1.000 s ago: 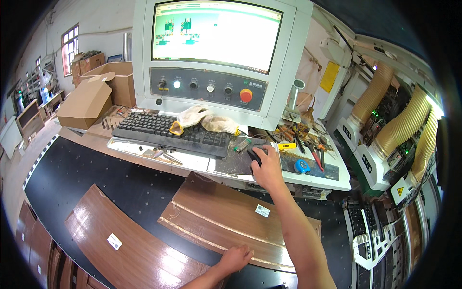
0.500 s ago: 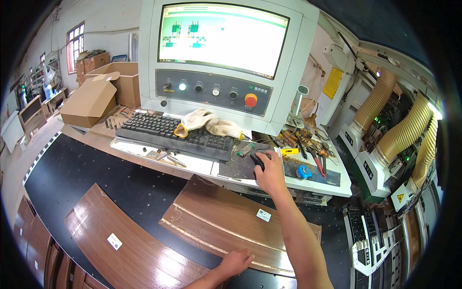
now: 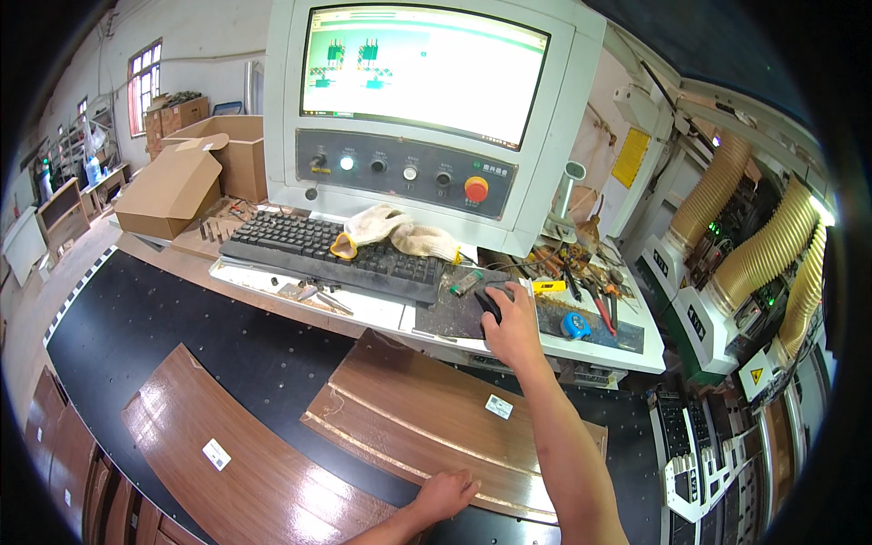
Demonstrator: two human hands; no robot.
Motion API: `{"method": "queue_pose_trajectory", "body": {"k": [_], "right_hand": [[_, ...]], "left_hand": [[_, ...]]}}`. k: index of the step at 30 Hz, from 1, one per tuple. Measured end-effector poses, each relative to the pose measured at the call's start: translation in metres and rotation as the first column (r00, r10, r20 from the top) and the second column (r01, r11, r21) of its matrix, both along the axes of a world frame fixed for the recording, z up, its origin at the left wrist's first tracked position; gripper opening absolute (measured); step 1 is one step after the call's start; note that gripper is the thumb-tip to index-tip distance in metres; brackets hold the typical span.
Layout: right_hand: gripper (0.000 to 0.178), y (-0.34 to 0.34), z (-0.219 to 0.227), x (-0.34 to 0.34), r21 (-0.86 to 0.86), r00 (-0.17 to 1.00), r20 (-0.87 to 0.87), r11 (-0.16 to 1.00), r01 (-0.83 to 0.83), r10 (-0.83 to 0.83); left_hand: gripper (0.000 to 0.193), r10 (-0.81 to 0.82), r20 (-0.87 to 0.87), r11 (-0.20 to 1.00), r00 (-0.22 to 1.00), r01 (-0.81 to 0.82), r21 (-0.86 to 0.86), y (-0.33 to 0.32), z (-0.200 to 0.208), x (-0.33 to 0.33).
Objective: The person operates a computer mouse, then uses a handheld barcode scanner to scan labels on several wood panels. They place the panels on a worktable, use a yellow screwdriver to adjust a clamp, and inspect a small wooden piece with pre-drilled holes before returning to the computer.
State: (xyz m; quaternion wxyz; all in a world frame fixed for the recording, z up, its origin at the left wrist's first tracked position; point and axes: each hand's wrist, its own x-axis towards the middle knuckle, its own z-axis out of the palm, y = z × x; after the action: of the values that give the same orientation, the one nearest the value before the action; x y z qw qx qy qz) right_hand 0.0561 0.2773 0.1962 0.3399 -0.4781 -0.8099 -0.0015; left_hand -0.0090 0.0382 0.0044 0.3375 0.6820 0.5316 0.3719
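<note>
My right hand (image 3: 513, 327) rests over a black computer mouse (image 3: 491, 303) on a dark, dusty pad, its fingers wrapped round it. Down at the lower middle my left hand (image 3: 445, 495) is closed in a loose fist, lying against a brown wood-grain panel (image 3: 436, 391); nothing shows in it. That panel carries pale strips along its length and a white label (image 3: 499, 406). To its left lies a second brown panel (image 3: 245, 445), also labelled. Above the mouse, a monitor (image 3: 422, 73) is lit with green drawings on a white screen.
A black keyboard (image 3: 331, 250) has white work gloves (image 3: 391, 232) lying across it. Right of the mouse are a blue tape measure (image 3: 575, 325) and red-handled pliers (image 3: 604, 313). A red stop button (image 3: 475, 189) sits under the screen. Ribbed hoses (image 3: 754, 236) stand at right, cardboard boxes (image 3: 173, 186) at left.
The view has shifted very slightly. Both hands keep their places, the right on the mouse and the left against the panel.
</note>
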Motion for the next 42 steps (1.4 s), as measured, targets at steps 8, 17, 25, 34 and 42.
{"method": "queue_pose_trajectory", "body": {"k": [8, 17, 25, 34, 42], "right_hand": [[0.045, -0.002, 0.003, 0.0, -0.006, 0.999, 0.004, 0.999, -0.039, 0.039], [0.043, -0.002, 0.004, -0.001, -0.03, 0.998, 0.011, 0.998, -0.063, 0.063], [0.043, 0.0, 0.001, 0.001, 0.018, 0.998, 0.002, 0.998, -0.061, 0.061], [0.042, 0.0, 0.002, 0.001, -0.01, 0.997, -0.012, 0.997, -0.079, 0.079], [0.043, -0.006, 0.009, 0.0, -0.054, 0.995, 0.005, 0.993, -0.101, 0.102]], "left_hand": [[0.04, 0.018, -0.012, 0.997, 1.0, -0.019, -0.072, 0.0, -0.003, 0.001], [0.039, 0.035, -0.022, 0.998, 0.999, -0.036, -0.058, 0.0, -0.011, 0.005], [0.04, 0.003, -0.041, 1.0, 0.999, -0.003, -0.016, 0.001, -0.01, 0.003], [0.039, 0.025, 0.024, 1.0, 0.999, -0.025, -0.006, 0.0, -0.01, 0.004], [0.038, 0.021, -0.038, 0.999, 0.999, -0.022, -0.032, 0.002, -0.023, 0.007]]}}
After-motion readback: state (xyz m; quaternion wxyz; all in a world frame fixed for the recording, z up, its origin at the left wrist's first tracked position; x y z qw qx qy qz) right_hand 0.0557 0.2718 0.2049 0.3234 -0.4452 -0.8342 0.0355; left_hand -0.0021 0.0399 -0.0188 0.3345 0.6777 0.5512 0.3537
